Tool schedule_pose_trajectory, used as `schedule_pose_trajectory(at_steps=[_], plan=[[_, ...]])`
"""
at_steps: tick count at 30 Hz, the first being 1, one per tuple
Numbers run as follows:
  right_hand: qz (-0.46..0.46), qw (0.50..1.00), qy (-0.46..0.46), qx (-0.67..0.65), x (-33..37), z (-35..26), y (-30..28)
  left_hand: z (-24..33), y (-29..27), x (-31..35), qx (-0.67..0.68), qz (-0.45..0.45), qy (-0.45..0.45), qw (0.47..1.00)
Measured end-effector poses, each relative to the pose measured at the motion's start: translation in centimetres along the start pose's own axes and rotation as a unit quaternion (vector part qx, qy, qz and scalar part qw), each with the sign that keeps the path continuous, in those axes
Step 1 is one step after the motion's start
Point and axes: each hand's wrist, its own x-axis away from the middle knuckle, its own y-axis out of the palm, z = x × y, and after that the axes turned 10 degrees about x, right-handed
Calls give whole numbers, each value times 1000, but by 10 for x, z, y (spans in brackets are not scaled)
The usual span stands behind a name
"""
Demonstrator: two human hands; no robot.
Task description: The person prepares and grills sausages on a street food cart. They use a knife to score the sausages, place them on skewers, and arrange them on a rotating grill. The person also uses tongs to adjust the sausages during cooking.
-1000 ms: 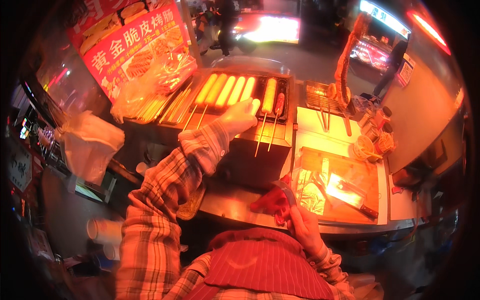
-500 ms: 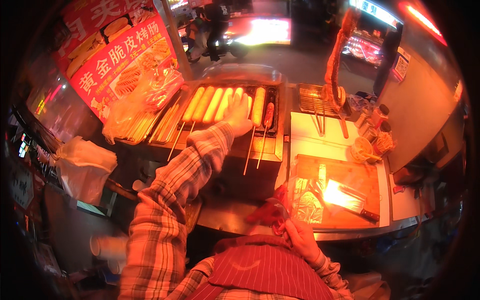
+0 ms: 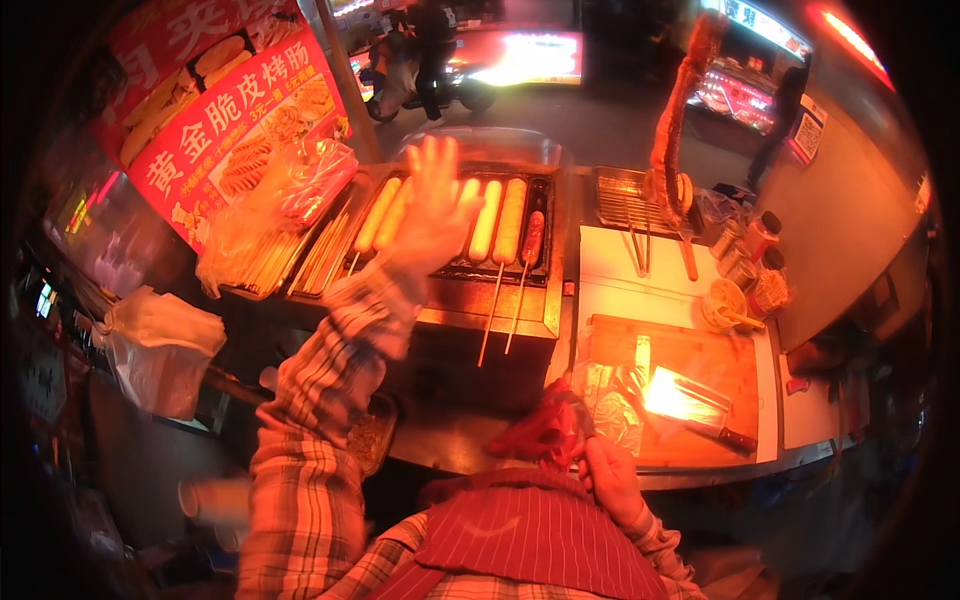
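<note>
Over to the left since the earlier frame, my left hand (image 3: 430,218) spreads its fingers, seemingly empty, above fat, shiny, mostly yellow sausages (image 3: 485,222) on the grill (image 3: 558,260). Right of it, two have sticks (image 3: 490,318) and one shows none, so I'd guess it's partly done. My right hand (image 3: 612,476) curls by a red bundle (image 3: 550,422); I can't tell what it holds.

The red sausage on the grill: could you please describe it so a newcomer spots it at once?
Left of the pale board sits the steel-edged grill. The red sausage lies at the right-hand end of its row, shorter and darker than the yellow sausages beside it.
</note>
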Motion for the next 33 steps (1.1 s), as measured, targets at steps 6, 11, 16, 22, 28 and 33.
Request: schedule_pose_trajectory(at_steps=[6, 11, 16, 22, 28, 33], plan=[[198, 930, -176, 255, -31, 49, -29, 52, -61, 84, 158, 244, 56, 955], [145, 910, -76, 381, -54, 67, -46, -2, -8, 225, 127, 277, -185, 934], [190, 834, -159, 492, -86, 117, -63, -67, 36, 300, -95, 60, -291, 950], [218, 778, -125, 576, -88, 122, -54, -78, 42, 294, -147, -46, -338, 929], [218, 784, -71, 577, -83, 111, -46, -85, 46, 286, -180, -122, -356, 909], [225, 786, -58, 573, -82, 113, -45, -84, 47, 279, -191, -160, -369, 895]])
